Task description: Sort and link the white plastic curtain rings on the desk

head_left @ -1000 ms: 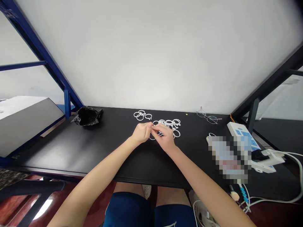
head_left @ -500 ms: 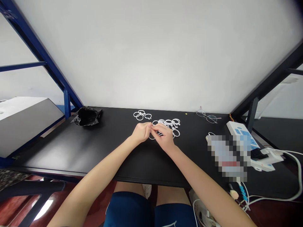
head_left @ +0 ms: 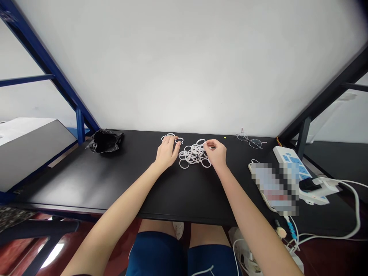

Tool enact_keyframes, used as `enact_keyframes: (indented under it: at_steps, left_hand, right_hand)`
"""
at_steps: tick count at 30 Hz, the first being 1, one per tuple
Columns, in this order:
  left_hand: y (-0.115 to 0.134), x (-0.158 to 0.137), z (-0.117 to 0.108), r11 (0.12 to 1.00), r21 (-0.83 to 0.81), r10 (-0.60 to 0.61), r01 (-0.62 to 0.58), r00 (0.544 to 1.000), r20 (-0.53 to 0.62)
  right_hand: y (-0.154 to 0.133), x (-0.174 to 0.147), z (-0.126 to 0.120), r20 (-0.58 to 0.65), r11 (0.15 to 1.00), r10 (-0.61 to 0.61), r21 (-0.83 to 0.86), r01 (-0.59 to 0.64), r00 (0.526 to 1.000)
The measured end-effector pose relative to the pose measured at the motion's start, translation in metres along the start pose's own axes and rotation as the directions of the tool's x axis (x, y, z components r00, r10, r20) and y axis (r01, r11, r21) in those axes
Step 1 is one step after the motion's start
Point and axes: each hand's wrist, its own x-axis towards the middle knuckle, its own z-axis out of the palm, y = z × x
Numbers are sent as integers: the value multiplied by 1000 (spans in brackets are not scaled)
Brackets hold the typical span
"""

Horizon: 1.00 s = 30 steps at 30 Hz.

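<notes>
A pile of white plastic curtain rings [head_left: 188, 156] lies tangled on the black desk between my two hands. At its right edge my right hand [head_left: 216, 153] pinches one white curtain ring [head_left: 201, 142] between thumb and fingertips. My left hand [head_left: 167, 152] lies over a smaller group of rings [head_left: 170, 134] behind the pile, its thumb apart from its fingers. That hand covers part of the group. One open-ended ring [head_left: 179, 140] shows beside its fingertips.
A crumpled black plastic bag [head_left: 105, 141] sits at the back left. To the right are eyeglasses [head_left: 249, 140], a phone [head_left: 268, 188] with a cable and a white power strip [head_left: 293, 161]. A white wall [head_left: 178, 69] rises behind the desk [head_left: 123, 180].
My hands were together in front of the pile and have parted. The left moved back onto the small group; the right moved right to a ring at the pile's edge.
</notes>
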Motion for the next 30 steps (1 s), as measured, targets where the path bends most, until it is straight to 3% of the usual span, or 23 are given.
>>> enact_keyframes:
  at_steps: [4, 8, 13, 25, 30]
  left_hand:
    - [-14, 0, 12, 986, 133, -116, 100, 986, 116]
    - [-23, -4, 22, 951, 226, -264, 208, 931, 254]
    - [-24, -6, 24, 935, 287, -294, 207, 906, 305]
    - [-27, 0, 12, 912, 384, -267, 144, 919, 290]
    - [-25, 4, 9, 953, 257, -230, 163, 940, 254]
  right_hand:
    - [9, 0, 1, 51, 985, 18, -175, -9, 999]
    - [10, -3, 2, 40, 960, 18, -281, -7, 999]
    - [8, -2, 1, 8, 946, -11, -324, 13, 1000]
    - [8, -2, 3, -83, 983, -84, -170, 69, 993]
    - [0, -3, 2, -142, 999, -39, -6, 39, 989]
